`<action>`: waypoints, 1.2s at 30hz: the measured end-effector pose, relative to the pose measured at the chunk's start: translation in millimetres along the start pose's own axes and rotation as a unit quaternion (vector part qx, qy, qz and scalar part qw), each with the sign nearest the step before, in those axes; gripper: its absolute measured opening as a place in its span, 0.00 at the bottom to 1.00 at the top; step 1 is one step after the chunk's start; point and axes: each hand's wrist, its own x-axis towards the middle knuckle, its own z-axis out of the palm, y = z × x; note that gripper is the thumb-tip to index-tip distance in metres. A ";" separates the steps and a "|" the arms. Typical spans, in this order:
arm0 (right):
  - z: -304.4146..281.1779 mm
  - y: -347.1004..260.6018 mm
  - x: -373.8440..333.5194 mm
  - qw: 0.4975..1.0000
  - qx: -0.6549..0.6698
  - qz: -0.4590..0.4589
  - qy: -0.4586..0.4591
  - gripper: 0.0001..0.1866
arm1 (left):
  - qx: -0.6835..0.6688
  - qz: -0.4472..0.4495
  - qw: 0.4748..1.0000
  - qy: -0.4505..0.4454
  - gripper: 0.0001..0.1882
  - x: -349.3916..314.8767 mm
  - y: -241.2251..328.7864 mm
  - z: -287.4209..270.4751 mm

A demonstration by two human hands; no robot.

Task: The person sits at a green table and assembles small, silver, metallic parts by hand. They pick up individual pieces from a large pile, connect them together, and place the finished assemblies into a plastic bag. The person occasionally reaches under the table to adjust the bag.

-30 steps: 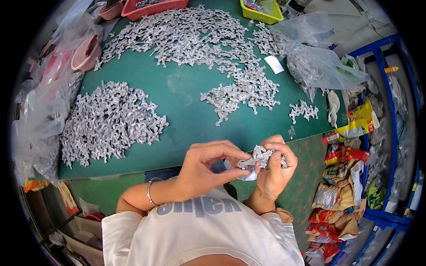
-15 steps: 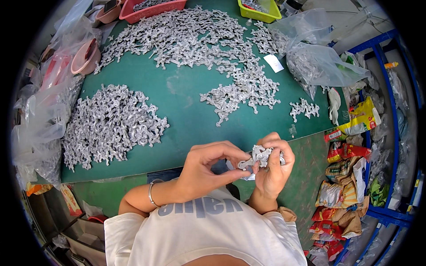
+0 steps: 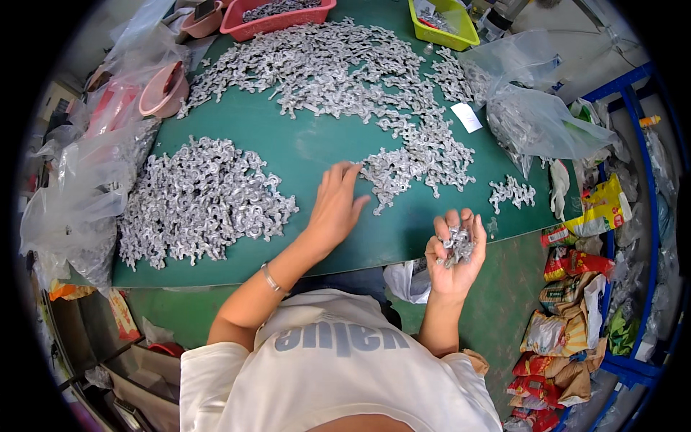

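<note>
My left hand (image 3: pixel 335 205) reaches over the table, its fingers stretched and its thumb apart. Its fingertips touch the left edge of a pile of small silver-grey metal castings (image 3: pixel 425 155), and nothing shows in its grasp. Near the table's front edge, my right hand (image 3: pixel 455 270) is palm up with fingers curled around several of the same metal castings (image 3: pixel 459 248). A large separate heap of castings (image 3: pixel 201 198) lies to the left. The far pile (image 3: pixel 324 65) spreads across the back and joins the one at my left fingertips.
A small cluster of castings (image 3: pixel 512 191) lies on the right of the green table (image 3: pixel 309 140). Behind stand a red basket (image 3: pixel 277 21) and a yellow-green basket (image 3: pixel 446 29). Clear plastic bags (image 3: pixel 536 119) sit at right, a pink bowl (image 3: pixel 164 93) at left. Blue shelving (image 3: pixel 633 144) stands right.
My left hand has let go of the casting at my right hand and moved forward and left to the pile. My right hand still holds castings, now palm up. The view has shifted slightly.
</note>
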 end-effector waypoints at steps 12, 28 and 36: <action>-26.3 6.7 6.1 0.976 -0.217 0.027 -0.014 0.10 | -0.152 -0.100 0.983 0.011 0.09 11.8 -12.3 -5.2; 18.1 16.4 -7.5 0.905 -0.412 -0.094 -0.053 0.08 | -0.578 -0.170 0.789 -0.118 0.15 -12.4 67.6 -61.7; 21.6 15.9 -22.6 0.855 -0.488 -0.166 -0.046 0.10 | -0.585 -0.171 0.781 -0.139 0.15 -16.5 70.7 -68.5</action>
